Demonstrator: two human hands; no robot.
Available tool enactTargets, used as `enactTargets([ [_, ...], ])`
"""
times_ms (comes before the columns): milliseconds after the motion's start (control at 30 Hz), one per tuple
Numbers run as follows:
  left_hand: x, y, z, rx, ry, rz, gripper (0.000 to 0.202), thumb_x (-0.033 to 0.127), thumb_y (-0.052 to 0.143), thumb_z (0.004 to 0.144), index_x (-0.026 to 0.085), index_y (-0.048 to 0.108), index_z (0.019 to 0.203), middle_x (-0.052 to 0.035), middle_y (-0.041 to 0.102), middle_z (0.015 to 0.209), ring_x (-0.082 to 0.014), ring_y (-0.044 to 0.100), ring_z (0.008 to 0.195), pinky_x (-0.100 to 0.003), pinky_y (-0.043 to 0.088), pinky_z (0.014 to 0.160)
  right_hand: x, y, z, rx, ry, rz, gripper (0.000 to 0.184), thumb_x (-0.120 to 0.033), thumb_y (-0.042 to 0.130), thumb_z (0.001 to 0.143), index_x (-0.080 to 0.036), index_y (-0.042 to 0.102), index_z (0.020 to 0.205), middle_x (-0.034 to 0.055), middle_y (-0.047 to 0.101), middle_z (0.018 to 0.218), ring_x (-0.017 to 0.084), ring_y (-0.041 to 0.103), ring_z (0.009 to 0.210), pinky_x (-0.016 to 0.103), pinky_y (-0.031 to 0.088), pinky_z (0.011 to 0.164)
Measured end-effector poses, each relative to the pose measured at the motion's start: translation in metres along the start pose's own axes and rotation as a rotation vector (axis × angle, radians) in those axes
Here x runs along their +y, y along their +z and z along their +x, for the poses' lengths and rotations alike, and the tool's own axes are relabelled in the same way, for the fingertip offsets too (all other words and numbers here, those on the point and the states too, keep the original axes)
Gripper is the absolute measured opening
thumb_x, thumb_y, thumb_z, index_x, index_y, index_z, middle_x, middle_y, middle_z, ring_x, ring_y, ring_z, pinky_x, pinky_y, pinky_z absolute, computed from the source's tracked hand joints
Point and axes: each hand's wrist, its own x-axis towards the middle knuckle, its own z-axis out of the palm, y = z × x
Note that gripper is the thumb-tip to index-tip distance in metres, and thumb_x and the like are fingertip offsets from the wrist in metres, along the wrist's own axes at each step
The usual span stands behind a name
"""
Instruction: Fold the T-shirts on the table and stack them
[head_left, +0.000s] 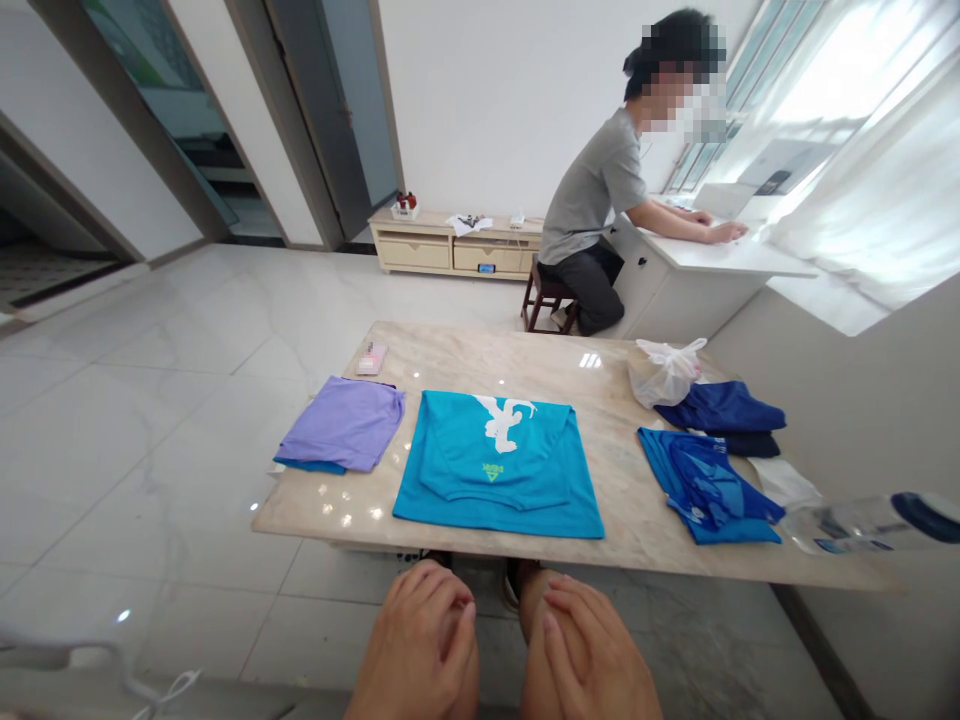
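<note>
My left hand (420,640) and my right hand (592,650) rest on my bare knees below the near edge of a marble table (600,365), holding nothing, fingers loosely curved. Nearest them lies a turquoise T-shirt (499,480) with a white print, folded flat. A lilac garment (341,423) lies folded to its left, over a strip of blue cloth. On the right are a rumpled blue shirt (701,485) and a navy garment (720,408). A white plastic bag (666,372) sits behind them.
A small pink packet (372,358) lies at the table's far edge. A clear plastic bottle (847,525) intrudes at the right. Beyond, a person (592,185) sits on a stool at a white desk (712,255), hands on a laptop, near a low cream cabinet (450,250).
</note>
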Motion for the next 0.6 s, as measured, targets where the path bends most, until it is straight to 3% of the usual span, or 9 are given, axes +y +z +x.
enactTargets([
  [600,-0.002,0.001,0.000,0.014,0.012,0.006,0.018,0.020,0.055,0.101,0.025,0.068,0.090,-0.0031,0.077,0.091,-0.0229,0.073,0.090,-0.035,0.058,0.082,0.004,0.008,-0.006,0.078,-0.009,0.032,0.024,-0.033,0.055,0.109,-0.027,0.077,0.104,0.0051,0.083,0.109,0.025,0.081,0.100,0.037,0.069,0.085],
])
